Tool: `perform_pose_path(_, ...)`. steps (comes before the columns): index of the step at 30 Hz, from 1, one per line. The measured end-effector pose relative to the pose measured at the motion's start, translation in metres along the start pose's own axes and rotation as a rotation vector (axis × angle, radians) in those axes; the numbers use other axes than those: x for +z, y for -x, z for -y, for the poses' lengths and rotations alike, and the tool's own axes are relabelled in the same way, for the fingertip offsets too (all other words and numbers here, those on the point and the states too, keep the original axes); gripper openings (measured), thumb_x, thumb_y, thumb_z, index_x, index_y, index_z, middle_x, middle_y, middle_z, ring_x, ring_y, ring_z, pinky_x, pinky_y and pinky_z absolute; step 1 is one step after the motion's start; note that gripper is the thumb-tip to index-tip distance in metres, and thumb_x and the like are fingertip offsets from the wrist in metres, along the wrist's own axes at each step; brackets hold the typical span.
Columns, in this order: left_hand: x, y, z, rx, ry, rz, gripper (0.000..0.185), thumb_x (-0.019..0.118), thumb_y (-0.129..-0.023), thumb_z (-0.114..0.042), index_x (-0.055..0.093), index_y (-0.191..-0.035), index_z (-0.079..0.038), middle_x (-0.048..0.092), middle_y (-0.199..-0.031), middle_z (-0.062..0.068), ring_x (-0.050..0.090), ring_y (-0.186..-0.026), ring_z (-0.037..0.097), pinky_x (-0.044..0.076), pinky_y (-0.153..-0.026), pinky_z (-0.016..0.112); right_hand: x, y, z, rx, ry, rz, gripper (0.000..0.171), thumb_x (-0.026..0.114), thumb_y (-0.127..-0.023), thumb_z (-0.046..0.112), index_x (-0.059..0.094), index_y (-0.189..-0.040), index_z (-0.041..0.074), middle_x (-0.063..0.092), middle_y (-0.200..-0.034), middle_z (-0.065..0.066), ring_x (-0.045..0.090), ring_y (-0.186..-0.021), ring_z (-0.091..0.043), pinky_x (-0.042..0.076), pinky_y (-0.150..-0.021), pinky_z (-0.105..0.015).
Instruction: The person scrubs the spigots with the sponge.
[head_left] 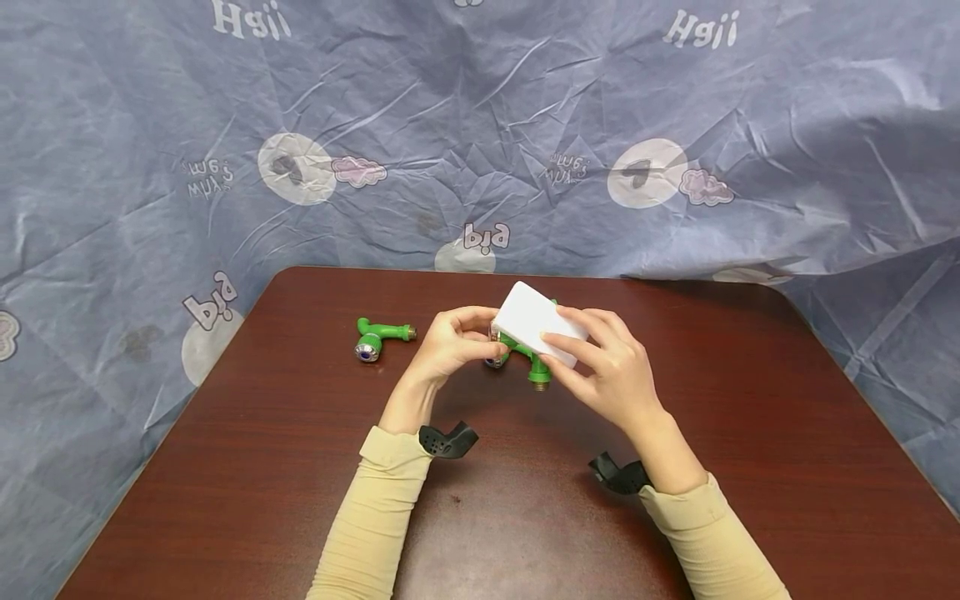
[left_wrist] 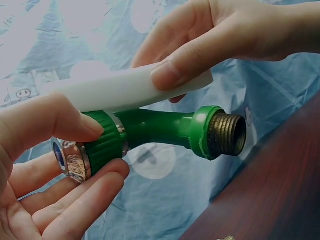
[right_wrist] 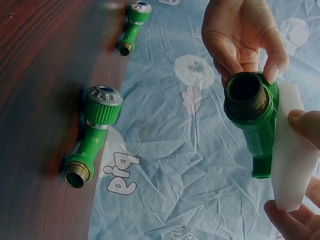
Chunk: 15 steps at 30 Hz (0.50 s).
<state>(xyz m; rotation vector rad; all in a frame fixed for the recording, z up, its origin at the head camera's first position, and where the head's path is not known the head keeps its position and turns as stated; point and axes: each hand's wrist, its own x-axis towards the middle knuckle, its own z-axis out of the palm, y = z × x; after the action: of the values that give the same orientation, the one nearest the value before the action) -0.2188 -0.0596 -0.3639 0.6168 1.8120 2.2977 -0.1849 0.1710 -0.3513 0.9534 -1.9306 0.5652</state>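
Observation:
My left hand [head_left: 447,346] holds a green tap [left_wrist: 160,127] by its ribbed handle, thumb on one side and fingers on the other. The handle has a chrome cap, and the brass threaded end points away from the palm in the left wrist view. In my right hand [head_left: 611,367] is a white sponge block [head_left: 534,321], gripped between thumb and fingers. One long face of the block lies along the tap's green body in both wrist views. From the head, the block hides much of the held tap.
Two more green taps lie on the dark brown table [head_left: 315,467]: a nearer tap [right_wrist: 92,135] and a farther tap [right_wrist: 132,27] in the right wrist view. A blue-grey printed cloth [head_left: 450,150] hangs behind the table. Black camera mounts [head_left: 448,440] sit at both wrists.

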Motion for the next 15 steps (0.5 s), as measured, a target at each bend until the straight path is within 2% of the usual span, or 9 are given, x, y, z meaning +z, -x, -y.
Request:
perform_pose_path(9,-0.0006,-0.0002,-0.0023,0.055,0.063,-0.079,0.044,0.065,-0.072,0.017,0.057,-0.115,0.016,0.067,-0.088,0.006,0.068,-0.069,0.018,0.056,-0.065,0.029,-0.0051,-0.0009,-0.0041,-0.01,-0.033,0.036,0.02,0.073,-0.077,0.023,0.074,-0.095,0.013,0.064,-0.113,-0.012,0.058,-0.095,-0.031,0.05,-0.071,-0.042)
perform_pose_path(12,-0.001,-0.001,-0.0034,0.067,0.093,-0.113,0.043,0.065,-0.071,0.018,0.057,-0.113,0.015,0.068,-0.087,0.007,0.068,-0.07,0.019,0.056,-0.068,0.036,-0.0079,-0.0007,-0.0064,0.02,0.001,0.022,0.02,0.073,-0.076,0.022,0.075,-0.094,0.013,0.064,-0.112,-0.012,0.058,-0.094,-0.031,0.049,-0.071,-0.043)
perform_pose_path(15,-0.0015,-0.0016,-0.0045,0.077,0.11,-0.161,0.041,0.066,-0.07,0.019,0.06,-0.11,0.013,0.068,-0.086,0.007,0.068,-0.07,0.02,0.055,-0.07,0.043,-0.01,-0.0006,-0.0075,0.082,0.057,-0.034,0.019,0.073,-0.076,0.021,0.075,-0.092,0.012,0.065,-0.11,-0.013,0.058,-0.092,-0.033,0.049,-0.072,-0.044)
